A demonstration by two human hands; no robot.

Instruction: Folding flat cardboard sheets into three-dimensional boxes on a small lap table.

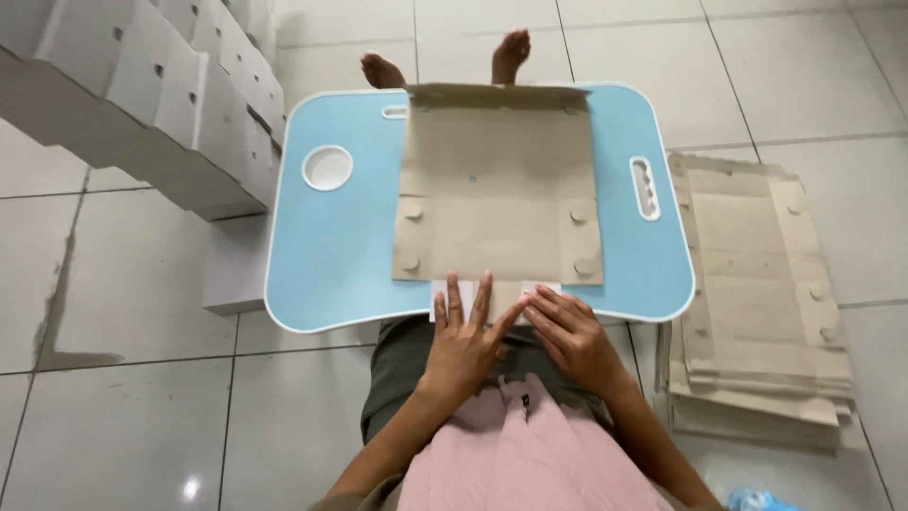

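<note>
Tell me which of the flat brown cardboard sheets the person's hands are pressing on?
The single cardboard sheet lying on the blue lap table; the left hand and right hand press its near flap. The other sheets lie stacked on the floor, untouched.

The table (331,246) is light blue with a thin white edge. A round white cup hole (327,167) sits in it, and a white slot (645,187) too. The flat cardboard sheet (497,185) on it is plain brown, with a white flap (445,293) at the near edge. The pile of flat cardboard (757,303) on the floor is the same brown. The stacked boxes (151,85) are white. The floor (123,416) has pale grey-white tiles with dark lines between them. The person's clothes are pink (520,454) and dark green (402,364).
</note>
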